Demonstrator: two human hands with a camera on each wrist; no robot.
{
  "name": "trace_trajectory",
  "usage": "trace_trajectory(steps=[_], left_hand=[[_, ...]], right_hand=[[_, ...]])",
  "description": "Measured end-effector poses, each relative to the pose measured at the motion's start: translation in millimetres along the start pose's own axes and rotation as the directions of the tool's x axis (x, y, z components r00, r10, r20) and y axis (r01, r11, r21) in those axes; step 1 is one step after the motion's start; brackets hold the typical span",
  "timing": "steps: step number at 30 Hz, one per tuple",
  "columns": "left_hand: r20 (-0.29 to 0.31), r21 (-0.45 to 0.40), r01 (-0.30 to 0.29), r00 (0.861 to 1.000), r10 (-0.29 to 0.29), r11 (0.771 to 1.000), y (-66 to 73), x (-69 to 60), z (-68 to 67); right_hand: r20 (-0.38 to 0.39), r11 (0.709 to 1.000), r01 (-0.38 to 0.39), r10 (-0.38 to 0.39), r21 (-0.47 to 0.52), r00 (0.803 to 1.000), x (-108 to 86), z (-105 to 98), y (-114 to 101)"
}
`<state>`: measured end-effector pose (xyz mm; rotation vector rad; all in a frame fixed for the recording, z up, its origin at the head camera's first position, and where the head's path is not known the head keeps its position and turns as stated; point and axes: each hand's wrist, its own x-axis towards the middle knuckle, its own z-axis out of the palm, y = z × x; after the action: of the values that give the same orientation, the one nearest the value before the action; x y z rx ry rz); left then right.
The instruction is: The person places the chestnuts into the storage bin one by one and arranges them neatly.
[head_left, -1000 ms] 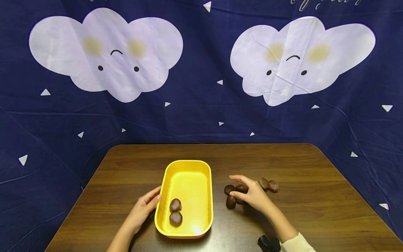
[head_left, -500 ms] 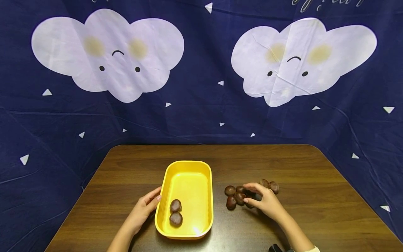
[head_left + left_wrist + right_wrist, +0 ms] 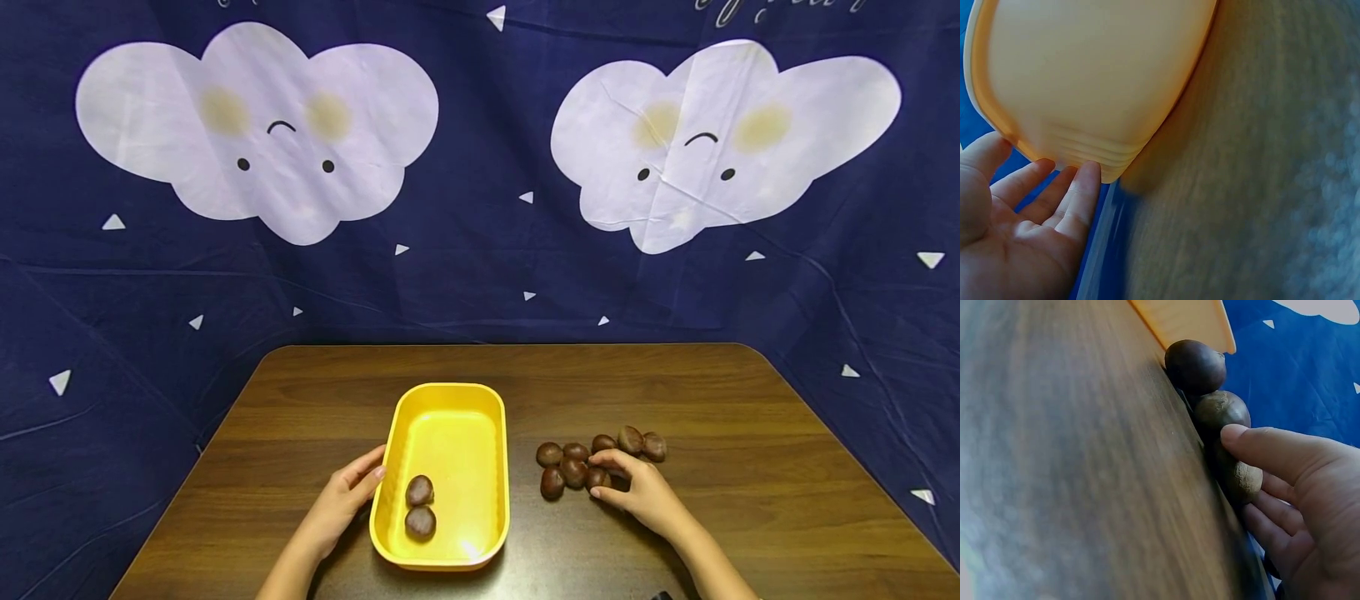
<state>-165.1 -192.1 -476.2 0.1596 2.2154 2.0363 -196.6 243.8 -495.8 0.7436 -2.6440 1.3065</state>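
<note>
A yellow plastic tray (image 3: 492,417) stands left of the table's middle, two brown chestnuts (image 3: 420,523) lying in its near left part. My left hand (image 3: 341,504) touches the tray's left side; in the left wrist view its thumb is at the rim and its extended fingertips rest against the outer wall. Right of the tray several more chestnuts (image 3: 551,483) lie in a close group. With thumb and fingers my right hand (image 3: 645,497) pinches a chestnut (image 3: 1244,481) at the group's near right side. Other chestnuts (image 3: 1195,367) sit just beyond it in the right wrist view.
The brown wooden table (image 3: 480,362) has rounded far corners. Behind it hangs a dark blue cloth (image 3: 480,283) with white clouds and triangles. A small dark object (image 3: 662,595) shows at the bottom edge, its kind unclear.
From the left part of the chestnut group, my right hand has moved right to its near right side, uncovering chestnuts. Tray and left hand have stayed in place.
</note>
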Motion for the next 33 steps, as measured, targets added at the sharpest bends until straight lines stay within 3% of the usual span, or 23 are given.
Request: trace_trajectory(steps=[12, 33], left_hand=[[0.019, 0.004, -0.007, 1.0, 0.007, 1.0, -0.8, 0.9, -1.2], [0.011, 0.005, -0.014, 1.0, 0.014, 1.0, 1.9, -0.2, 0.3]], right_hand=[[0.04, 0.995, 0.005, -0.001, -0.1, 0.999, -1.3, -1, 0], [-0.054, 0.992, -0.019, 0.012, -0.123, 0.998, 1.9, -5, -8]])
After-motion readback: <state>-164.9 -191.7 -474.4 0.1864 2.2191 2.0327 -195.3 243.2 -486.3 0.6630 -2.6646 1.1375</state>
